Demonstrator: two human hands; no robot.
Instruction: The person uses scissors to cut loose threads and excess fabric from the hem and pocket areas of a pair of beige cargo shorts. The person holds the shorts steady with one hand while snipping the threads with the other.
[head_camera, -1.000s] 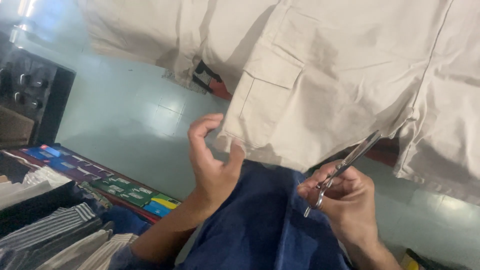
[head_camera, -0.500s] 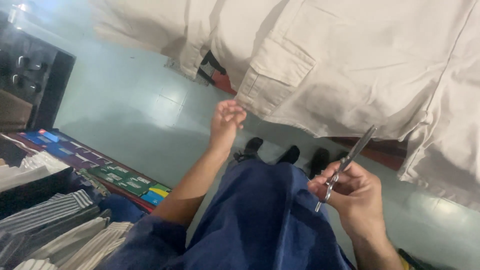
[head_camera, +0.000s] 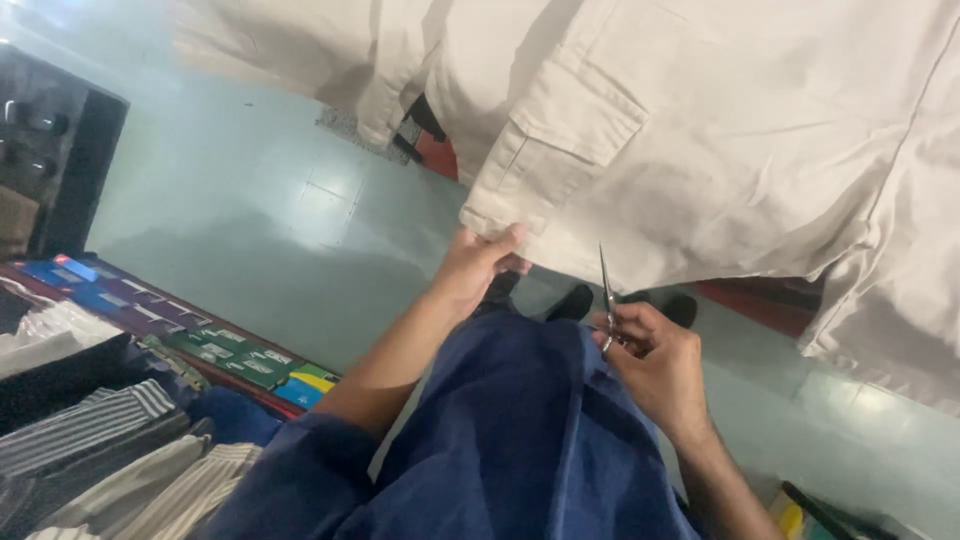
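The beige garment (head_camera: 720, 150) hangs overhead, pale cotton with a flapped cargo pocket (stitched seams show along its edges). The left hand (head_camera: 478, 265) pinches the lower hem below the pocket corner. The right hand (head_camera: 655, 360) is closed around small metal scissors (head_camera: 606, 300), blades pointing up just under the cloth, above the greenish floor (head_camera: 250, 220).

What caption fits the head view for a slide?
Left hand pinches the lower edge of hanging beige trousers while the right hand holds small scissors upright just below the hem.
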